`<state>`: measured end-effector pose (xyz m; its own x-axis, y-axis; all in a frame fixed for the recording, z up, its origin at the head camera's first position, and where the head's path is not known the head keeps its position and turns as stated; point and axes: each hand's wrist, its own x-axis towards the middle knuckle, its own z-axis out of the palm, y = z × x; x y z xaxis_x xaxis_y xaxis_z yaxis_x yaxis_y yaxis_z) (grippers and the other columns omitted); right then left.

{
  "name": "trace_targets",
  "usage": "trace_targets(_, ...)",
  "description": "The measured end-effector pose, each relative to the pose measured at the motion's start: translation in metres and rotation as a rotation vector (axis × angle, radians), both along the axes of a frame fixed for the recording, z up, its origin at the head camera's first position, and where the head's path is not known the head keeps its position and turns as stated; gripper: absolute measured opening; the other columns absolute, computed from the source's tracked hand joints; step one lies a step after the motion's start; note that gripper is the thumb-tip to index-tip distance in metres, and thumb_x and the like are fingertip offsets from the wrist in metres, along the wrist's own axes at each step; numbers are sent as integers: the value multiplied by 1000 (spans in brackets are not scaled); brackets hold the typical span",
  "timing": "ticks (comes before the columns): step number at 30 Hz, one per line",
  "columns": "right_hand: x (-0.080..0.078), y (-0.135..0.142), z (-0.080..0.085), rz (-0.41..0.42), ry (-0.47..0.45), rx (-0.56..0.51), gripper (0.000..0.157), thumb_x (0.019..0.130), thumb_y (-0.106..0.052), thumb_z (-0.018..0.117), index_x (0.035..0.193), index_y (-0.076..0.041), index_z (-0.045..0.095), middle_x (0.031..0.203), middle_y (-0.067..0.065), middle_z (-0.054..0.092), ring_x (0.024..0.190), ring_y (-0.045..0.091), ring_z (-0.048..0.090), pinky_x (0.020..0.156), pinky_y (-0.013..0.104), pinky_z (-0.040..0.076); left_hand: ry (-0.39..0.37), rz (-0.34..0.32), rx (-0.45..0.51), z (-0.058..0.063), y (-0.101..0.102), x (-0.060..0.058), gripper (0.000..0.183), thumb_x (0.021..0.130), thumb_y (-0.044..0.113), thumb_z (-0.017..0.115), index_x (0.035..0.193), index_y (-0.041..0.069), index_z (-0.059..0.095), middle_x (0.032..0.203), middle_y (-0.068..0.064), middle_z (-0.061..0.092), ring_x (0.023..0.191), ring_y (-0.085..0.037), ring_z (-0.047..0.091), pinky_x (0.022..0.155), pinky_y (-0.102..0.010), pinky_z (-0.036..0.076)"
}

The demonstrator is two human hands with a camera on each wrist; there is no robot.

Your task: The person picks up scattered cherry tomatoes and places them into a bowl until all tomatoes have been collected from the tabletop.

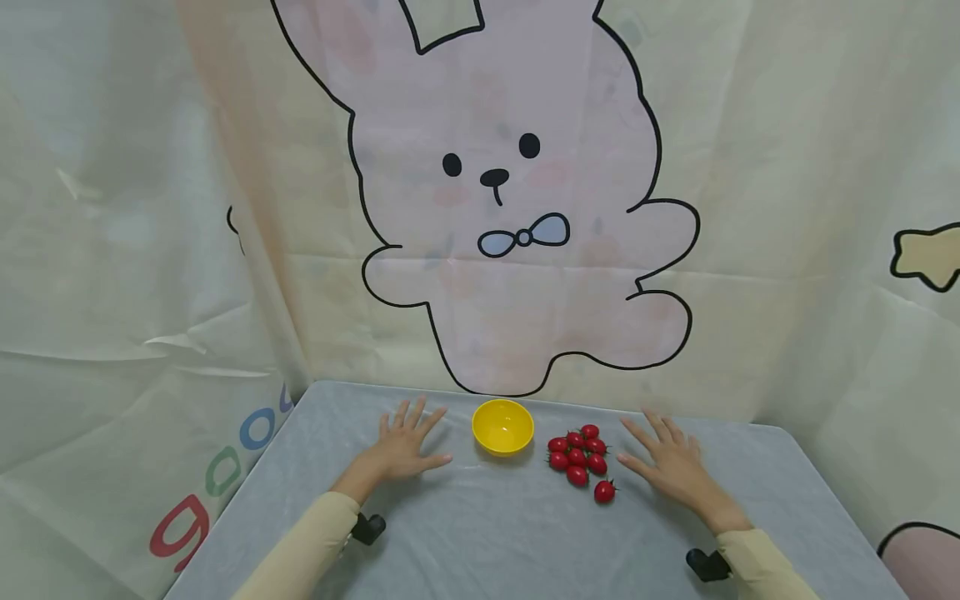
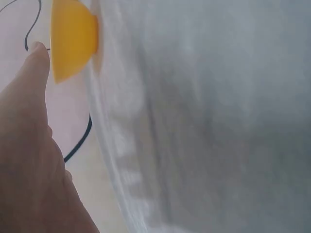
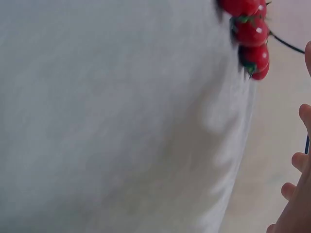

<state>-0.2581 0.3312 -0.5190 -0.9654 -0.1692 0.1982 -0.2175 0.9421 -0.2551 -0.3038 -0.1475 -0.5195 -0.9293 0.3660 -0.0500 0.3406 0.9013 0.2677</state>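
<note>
A yellow bowl (image 1: pixel 503 427) stands upright near the far edge of the table; its inside shows no contents. To its right lie several small red cherry tomatoes (image 1: pixel 577 457) with green stems, grouped together, and a single tomato (image 1: pixel 604 492) sits a little nearer. My left hand (image 1: pixel 401 450) hovers left of the bowl, fingers spread, holding nothing. On the other side my right hand (image 1: pixel 673 467) is spread beside the tomatoes, apart from them. The left wrist view shows the bowl (image 2: pixel 73 39) beyond the thumb; tomatoes (image 3: pixel 251 31) appear at the top of the right wrist view.
A grey-blue cloth (image 1: pixel 480 542) covers the table. Behind it hangs a pale curtain (image 1: pixel 750 333) with a cartoon animal print, and curtains also stand at both sides. Dark wrist-worn devices (image 1: pixel 368 528) sit at both sleeves.
</note>
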Motion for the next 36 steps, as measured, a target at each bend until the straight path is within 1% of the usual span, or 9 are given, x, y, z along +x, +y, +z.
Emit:
trace_targets(3, -5, -9, 3, 15, 16, -3, 72, 91, -61, 58, 151, -24, 42, 160, 22, 26, 143, 53, 22, 101, 85, 15, -3, -4, 8, 2, 7, -3, 87, 89, 72, 51, 159, 35, 16, 169, -14, 1, 154, -45, 1, 114, -76, 5)
trace_targets(6, -9, -17, 6, 18, 23, -5, 71, 91, -61, 57, 150, -23, 43, 160, 22, 27, 143, 53, 24, 101, 85, 14, -24, -4, 26, 6, 14, -4, 86, 89, 72, 50, 159, 35, 15, 169, -14, 0, 154, -45, 0, 115, -76, 4)
trace_targets(11, -15, -25, 7, 22, 20, -19, 72, 92, -61, 57, 151, -22, 42, 161, 22, 27, 144, 52, 23, 103, 83, 12, -46, 2, 23, 10, 20, -5, 86, 88, 76, 46, 158, 37, 14, 169, -13, 1, 155, -44, 0, 115, -75, 6)
trace_targets(16, -17, -27, 6, 24, 14, -20, 72, 92, -61, 57, 151, -23, 42, 161, 21, 26, 144, 51, 23, 104, 82, 12, -50, 17, 1, 9, 23, -7, 85, 89, 76, 46, 158, 39, 13, 169, -12, 1, 155, -43, 0, 116, -75, 8)
trace_targets(20, -19, -27, 5, 20, 17, -16, 72, 92, -60, 57, 150, -21, 43, 160, 21, 27, 143, 51, 24, 105, 81, 13, -63, 25, 17, 8, 26, -9, 84, 90, 73, 47, 158, 39, 11, 169, -12, 0, 155, -43, -2, 116, -75, 6)
trace_targets(24, -21, -29, 5, 13, 28, -10, 71, 92, -59, 58, 149, -18, 45, 158, 23, 30, 142, 50, 27, 106, 80, 15, -65, 17, 44, 6, 32, -12, 85, 91, 71, 48, 159, 37, 10, 169, -12, -1, 155, -43, -2, 116, -75, 5)
trace_targets(27, -23, -32, 4, 4, 37, -14, 69, 92, -57, 59, 147, -16, 48, 156, 24, 33, 140, 50, 30, 106, 80, 17, -58, 4, 55, 3, 37, -14, 87, 89, 75, 44, 159, 35, 10, 169, -13, 0, 155, -43, -1, 115, -75, 5)
trace_targets(31, -28, -35, 3, -6, 31, -34, 66, 92, -53, 61, 145, -14, 51, 154, 25, 35, 140, 49, 31, 106, 80, 17, -60, -10, 77, 4, 44, -15, 91, 88, 80, 40, 160, 32, 11, 169, -14, 0, 155, -44, -1, 115, -76, 4)
trace_targets(36, -33, -37, -4, -13, 36, -43, 64, 91, -52, 63, 139, -9, 56, 151, 27, 40, 137, 51, 35, 106, 78, 20, -79, -5, 93, 5, 52, -15, 94, 86, 83, 37, 160, 31, 10, 169, -13, -3, 155, -43, -3, 115, -75, 4)
